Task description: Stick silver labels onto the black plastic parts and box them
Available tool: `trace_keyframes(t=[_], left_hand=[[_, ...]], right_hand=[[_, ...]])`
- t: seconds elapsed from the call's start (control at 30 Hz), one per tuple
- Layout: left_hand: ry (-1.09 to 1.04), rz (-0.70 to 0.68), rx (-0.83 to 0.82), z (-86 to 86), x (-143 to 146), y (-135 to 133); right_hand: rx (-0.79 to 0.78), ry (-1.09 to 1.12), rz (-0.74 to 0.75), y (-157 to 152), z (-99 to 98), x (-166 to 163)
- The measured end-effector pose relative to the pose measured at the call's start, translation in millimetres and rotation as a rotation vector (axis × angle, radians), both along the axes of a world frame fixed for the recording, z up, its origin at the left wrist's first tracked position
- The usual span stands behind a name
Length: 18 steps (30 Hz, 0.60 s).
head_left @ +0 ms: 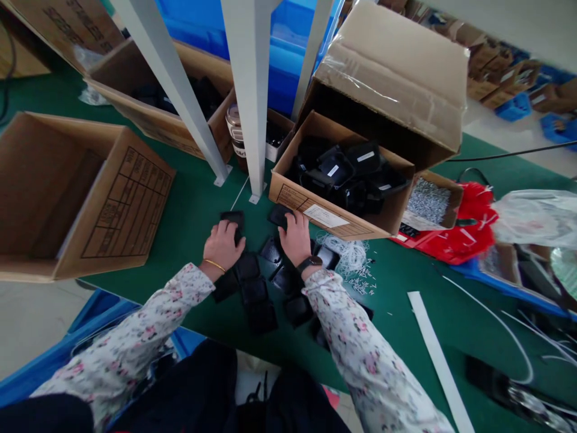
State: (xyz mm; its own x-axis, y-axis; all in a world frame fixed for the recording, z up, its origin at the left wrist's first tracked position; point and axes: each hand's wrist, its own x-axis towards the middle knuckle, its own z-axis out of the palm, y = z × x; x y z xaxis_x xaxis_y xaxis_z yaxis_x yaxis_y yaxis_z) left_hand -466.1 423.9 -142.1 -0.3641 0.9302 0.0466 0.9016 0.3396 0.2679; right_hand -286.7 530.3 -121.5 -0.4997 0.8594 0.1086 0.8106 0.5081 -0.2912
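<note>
Now, both hands are down on the green worktop (189, 210), working among a scatter of small black plastic parts. The left hand (222, 243) is curled over one black part (232, 219) at the far end of the cluster, fingers closed down on it, a gold bangle at the wrist. The right hand (295, 236) presses on another black part (278, 214) just in front of the open cardboard box (333, 219), watch on the wrist; the fingers fold over the piece, though how firm the hold is I cannot tell.

Between and beneath the forearms lie the rest of the black parts (255, 291), some touching, some overlapping. The box just beyond the right hand is packed with larger black housings (342, 171). A heap of small white bits (354, 255) sits just beside the right wrist, and a big empty carton (58, 192) stands well off to the left.

To do this well, I'd say: take one piece per hand, lift each clear of its neighbours so nothing drags along, and keep the sleeves off the loose pile. The white bits near the right wrist look easy to sweep off the worktop, so that arm wants a high, tidy path.
</note>
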Motion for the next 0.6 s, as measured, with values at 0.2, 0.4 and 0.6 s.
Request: trace_keyframes(t=[0.2, 0.4, 0.6], left_hand=[[-0.052, 0.252, -0.032, -16.3, 31, -17], [-0.154, 0.241, 0.013, -19.4, 34, -17], [-0.629, 0.217, 0.188, -15.1, 14, -32]], right_hand=[[0.041, -0.143, -0.177, 4, -26.5, -43], [-0.072, -0.093, -0.165, 5, -31.6, -45], [-0.277, 0.017, -0.024, 16, -23.7, -29]])
